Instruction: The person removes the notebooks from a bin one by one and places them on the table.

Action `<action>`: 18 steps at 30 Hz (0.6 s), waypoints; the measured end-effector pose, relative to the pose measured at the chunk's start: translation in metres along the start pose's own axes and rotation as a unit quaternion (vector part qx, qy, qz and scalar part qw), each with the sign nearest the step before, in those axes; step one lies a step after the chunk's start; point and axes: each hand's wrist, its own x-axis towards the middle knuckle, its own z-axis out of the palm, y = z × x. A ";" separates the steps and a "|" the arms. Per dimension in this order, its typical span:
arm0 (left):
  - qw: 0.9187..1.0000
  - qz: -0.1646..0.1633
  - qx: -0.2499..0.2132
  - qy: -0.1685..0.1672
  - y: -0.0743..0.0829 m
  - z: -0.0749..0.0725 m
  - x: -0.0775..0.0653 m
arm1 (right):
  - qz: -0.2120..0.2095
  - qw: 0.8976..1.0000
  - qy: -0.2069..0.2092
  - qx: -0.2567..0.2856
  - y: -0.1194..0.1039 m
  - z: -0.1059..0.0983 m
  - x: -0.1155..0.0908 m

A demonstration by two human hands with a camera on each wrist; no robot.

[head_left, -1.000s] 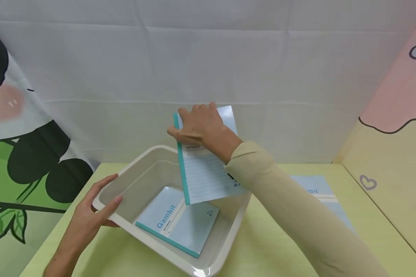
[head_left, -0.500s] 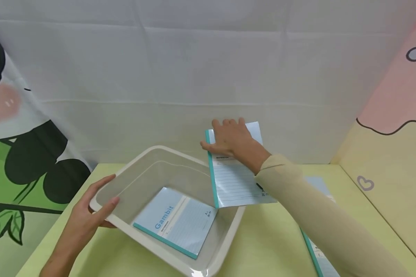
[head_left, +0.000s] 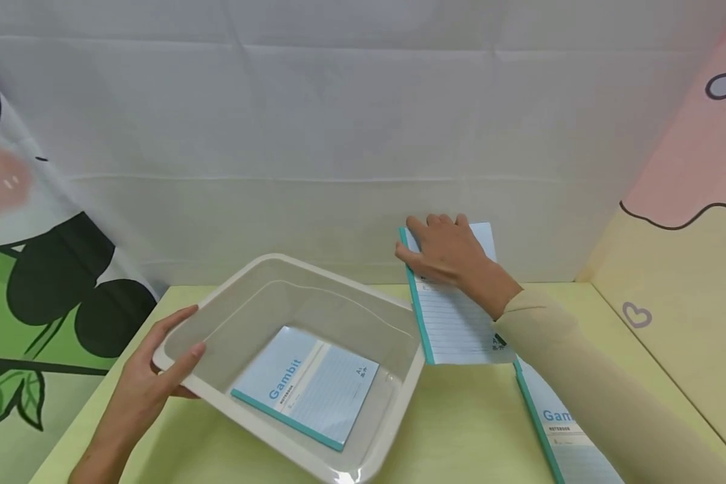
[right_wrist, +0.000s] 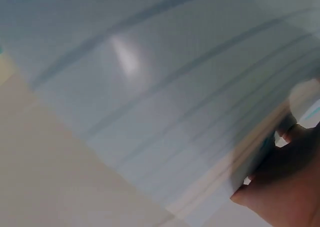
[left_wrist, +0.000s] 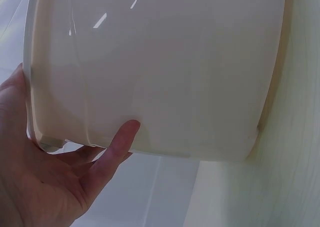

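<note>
Bin, one, off-white plastic (head_left: 314,306), with rounded corners and a rolled rim; set at an angle on a pale yellow-green table (head_left: 454,423). Whether its whole base meets the surface cannot be told.

Left hand (head_left: 154,373): grips the bin at its left corner, thumb over the rim, other fingers outside. The left wrist view shows the same hold close up, against a glossy wall.

Right hand (head_left: 444,252), below a rolled beige sleeve (head_left: 593,376): holds a notebook by its upper part, back of the hand uppermost, the thumb near the spine. In the right wrist view the ruled cover fills most of the field; the fingertips are partly hidden.

Held notebook (head_left: 456,323), light blue with teal spine and printed lines: tilted, just beside the bin's right corner — contact between them cannot be told.

Boxed notebook (head_left: 305,386), of like pattern, marked "Gambit": lies flat on the bin floor, cover up, spine toward the near wall.

Table notebook (head_left: 565,430), same blue and teal: lies at the right, partly covered by the sleeve.

Surroundings: creased pale cloth (head_left: 363,101) behind; at left, a panel with black-and-green cartoon figures (head_left: 60,269); at right, a pink-and-cream panel (head_left: 690,269) — bearing a small grey heart (head_left: 637,314).
</note>
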 end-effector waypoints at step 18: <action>1.000 -0.009 -0.007 0.001 -0.001 -0.002 0.000 | 0.042 0.998 -0.042 0.005 0.052 0.044 -0.031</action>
